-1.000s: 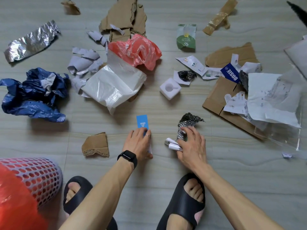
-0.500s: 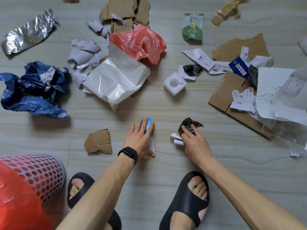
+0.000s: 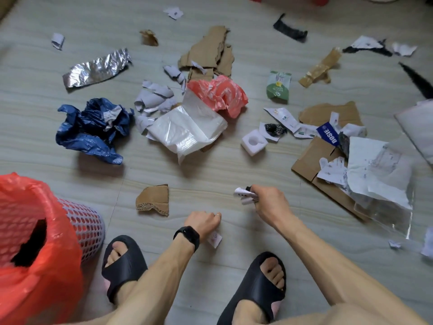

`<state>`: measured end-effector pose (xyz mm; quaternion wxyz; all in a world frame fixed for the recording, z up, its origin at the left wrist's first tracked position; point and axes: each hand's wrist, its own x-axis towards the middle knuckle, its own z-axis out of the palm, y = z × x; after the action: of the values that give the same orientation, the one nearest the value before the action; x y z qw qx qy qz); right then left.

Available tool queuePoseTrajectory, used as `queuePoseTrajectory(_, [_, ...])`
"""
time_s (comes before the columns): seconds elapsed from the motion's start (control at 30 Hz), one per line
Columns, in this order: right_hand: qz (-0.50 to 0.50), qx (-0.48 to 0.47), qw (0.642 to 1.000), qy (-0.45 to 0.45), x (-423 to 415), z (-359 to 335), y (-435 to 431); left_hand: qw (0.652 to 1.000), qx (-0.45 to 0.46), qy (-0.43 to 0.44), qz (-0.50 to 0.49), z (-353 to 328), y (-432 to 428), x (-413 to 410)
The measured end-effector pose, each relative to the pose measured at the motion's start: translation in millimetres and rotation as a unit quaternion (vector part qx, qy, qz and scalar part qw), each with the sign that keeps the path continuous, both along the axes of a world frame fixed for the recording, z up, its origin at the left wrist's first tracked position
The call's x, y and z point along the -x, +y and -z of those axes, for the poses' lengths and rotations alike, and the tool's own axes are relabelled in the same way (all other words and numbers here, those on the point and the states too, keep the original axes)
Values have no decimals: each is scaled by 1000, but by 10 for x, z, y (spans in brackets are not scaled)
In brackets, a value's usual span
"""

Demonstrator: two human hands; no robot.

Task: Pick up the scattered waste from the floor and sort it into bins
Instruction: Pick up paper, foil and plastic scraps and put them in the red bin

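My left hand (image 3: pixel 204 223), with a black watch on the wrist, is closed around a small card (image 3: pixel 214 239); only its white end pokes out below the fist. My right hand (image 3: pixel 269 202) is shut on white paper scraps (image 3: pixel 243 195) and a dark crumpled piece that barely shows between the fingers. Both hands hover just above the floor between my feet. A perforated bin (image 3: pixel 89 228) lined with a red bag (image 3: pixel 35 249) stands at the lower left. A torn cardboard piece (image 3: pixel 153 200) lies to the left of my left hand.
Waste is strewn ahead: a blue bag (image 3: pixel 93 130), foil (image 3: pixel 96 70), a white plastic bag (image 3: pixel 189 129), a red bag (image 3: pixel 218 93), a foam block (image 3: pixel 254 142), a green packet (image 3: pixel 278 85), cardboard with papers (image 3: pixel 314 160) at the right. Black sandals (image 3: pixel 255 287) flank my arms.
Both hands lifted their pieces off the floor and drew back toward me. The left closed over the blue card, the right over the paper and dark scrap. The view rose, showing more floor and the bin.
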<state>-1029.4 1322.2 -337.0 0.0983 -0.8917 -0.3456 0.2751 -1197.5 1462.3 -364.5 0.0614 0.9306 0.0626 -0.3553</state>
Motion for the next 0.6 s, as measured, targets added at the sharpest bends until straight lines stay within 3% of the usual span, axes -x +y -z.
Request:
queuePoseTrajectory(0.17, [-13,-82,997,-12,35,-621,330,991,-80,-108,-22,-789,557,-225])
queuePoseTrajectory(0.37, [-146,-152,973,-90,117,-1700,1227,947,-226,-224,-33,-2238,1727,40])
queuePoseTrajectory(0.5, [-236,-193,943,-134,545,-2420,1971,895,-269,-328,-138,-3018,2352,695])
queuePoseTrajectory(0.6, [-278,-213,929,-121,1146,-2692,2450,868,-276,-346,-226,-3124,2591,1493])
